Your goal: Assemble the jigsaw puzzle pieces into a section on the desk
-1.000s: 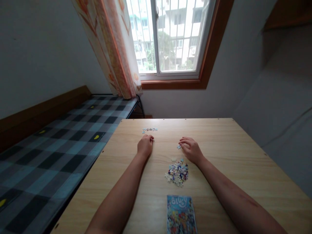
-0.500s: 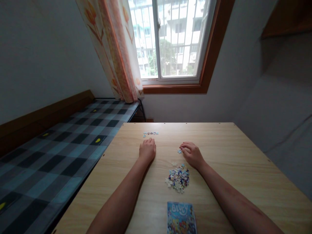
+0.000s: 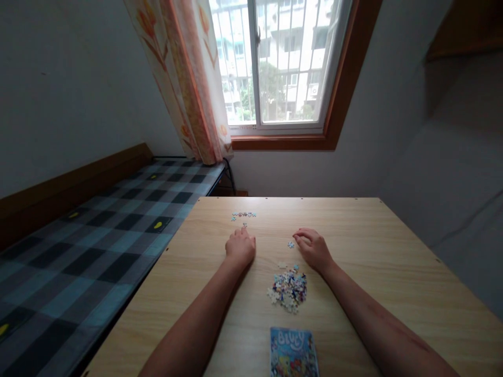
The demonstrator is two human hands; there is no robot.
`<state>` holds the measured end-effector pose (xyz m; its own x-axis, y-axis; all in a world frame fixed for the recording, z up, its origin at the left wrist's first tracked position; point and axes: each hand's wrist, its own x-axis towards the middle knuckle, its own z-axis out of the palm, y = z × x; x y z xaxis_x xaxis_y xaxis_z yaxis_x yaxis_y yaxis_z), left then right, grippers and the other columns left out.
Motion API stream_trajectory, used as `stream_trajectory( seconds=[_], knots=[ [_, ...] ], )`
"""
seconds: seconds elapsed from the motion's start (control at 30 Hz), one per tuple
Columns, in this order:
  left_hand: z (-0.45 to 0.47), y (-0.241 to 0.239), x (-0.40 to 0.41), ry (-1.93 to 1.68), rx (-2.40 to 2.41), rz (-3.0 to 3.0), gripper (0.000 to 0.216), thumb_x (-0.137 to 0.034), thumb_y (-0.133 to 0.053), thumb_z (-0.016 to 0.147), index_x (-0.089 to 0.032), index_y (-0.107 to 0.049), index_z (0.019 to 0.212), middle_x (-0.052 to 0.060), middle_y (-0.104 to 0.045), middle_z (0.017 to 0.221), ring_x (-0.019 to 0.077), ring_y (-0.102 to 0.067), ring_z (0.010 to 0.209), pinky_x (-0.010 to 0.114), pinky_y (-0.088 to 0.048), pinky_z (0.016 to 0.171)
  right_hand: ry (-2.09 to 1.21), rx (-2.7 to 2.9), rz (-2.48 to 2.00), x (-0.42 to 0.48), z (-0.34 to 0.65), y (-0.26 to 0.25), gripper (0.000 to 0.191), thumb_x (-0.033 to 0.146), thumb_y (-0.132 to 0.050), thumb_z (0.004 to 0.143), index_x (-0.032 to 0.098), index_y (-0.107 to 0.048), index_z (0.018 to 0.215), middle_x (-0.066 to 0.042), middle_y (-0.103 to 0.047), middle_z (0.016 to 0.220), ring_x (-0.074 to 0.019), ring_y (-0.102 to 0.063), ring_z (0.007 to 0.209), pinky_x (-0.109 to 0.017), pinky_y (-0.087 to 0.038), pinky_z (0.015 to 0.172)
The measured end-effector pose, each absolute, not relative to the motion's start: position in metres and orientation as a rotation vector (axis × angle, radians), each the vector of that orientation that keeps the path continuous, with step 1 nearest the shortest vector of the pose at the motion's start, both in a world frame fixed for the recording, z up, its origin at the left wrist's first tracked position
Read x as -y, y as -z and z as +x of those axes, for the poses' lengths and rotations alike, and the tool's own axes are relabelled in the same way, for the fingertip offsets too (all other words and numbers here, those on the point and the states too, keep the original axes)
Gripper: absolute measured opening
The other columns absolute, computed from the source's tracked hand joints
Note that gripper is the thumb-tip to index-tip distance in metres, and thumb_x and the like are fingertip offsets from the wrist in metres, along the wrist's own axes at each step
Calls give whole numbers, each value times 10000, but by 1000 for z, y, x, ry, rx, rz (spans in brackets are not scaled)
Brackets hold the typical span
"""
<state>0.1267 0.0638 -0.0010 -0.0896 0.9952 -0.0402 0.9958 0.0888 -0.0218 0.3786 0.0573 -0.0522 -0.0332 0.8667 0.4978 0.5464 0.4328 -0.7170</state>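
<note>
My left hand [image 3: 240, 246] lies low on the table, its index finger stretched forward to a small puzzle piece [image 3: 244, 224] and the other fingers bent. Just beyond is a short row of puzzle pieces [image 3: 245, 214], with a single loose piece [image 3: 233, 219] below its left end. My right hand [image 3: 312, 247] rests on its side, fingers loosely bent and nothing visible in them. Beside its fingertips, apart from them, lies a light blue puzzle piece [image 3: 291, 244]. Between my forearms is a heap of mixed puzzle pieces [image 3: 288, 289].
A blue Bluey puzzle box [image 3: 294, 353] lies at the near side of the wooden table [image 3: 393, 293]. Two light pieces lie at the heap's far edge. To the left stands a bed with a checked cover [image 3: 118, 225]. A window [image 3: 291, 68] and curtain [image 3: 188, 89] are behind.
My left hand has drawn back slightly toward me and right, uncovering the puzzle piece at its index fingertip. My right hand has shifted a little right, away from the light blue piece.
</note>
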Motion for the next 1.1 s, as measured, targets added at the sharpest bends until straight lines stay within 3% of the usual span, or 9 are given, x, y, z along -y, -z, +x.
stream_trajectory(
  seconds=[0.4,0.77,1.1],
  knots=[
    [127,1,-67,24,-2294,2107,623,-459,-376,965,-87,-436,1461,235,-586,1252,323,-599,1112,375,-480,884,-400,1729,-1232,-57,378,54,210,356,-579,906,216,-729,863,-85,-726,958,-262,-638,1044,-441,-482,974],
    [97,1,-84,16,-2430,2014,591,-523,-335,969,-226,-471,1462,186,-593,1223,310,-603,1083,376,-478,875,-422,1729,-1256,-55,377,52,218,354,-578,904,208,-736,871,-81,-724,961,-248,-635,1034,-416,-478,963],
    [100,2,-89,-9,-2425,2015,629,-561,-364,953,-216,-463,1469,180,-591,1237,301,-587,1107,364,-457,898,-404,1724,-1250,-55,378,54,221,364,-587,903,208,-739,866,-88,-726,961,-250,-644,1018,-414,-491,948]
  ],
)
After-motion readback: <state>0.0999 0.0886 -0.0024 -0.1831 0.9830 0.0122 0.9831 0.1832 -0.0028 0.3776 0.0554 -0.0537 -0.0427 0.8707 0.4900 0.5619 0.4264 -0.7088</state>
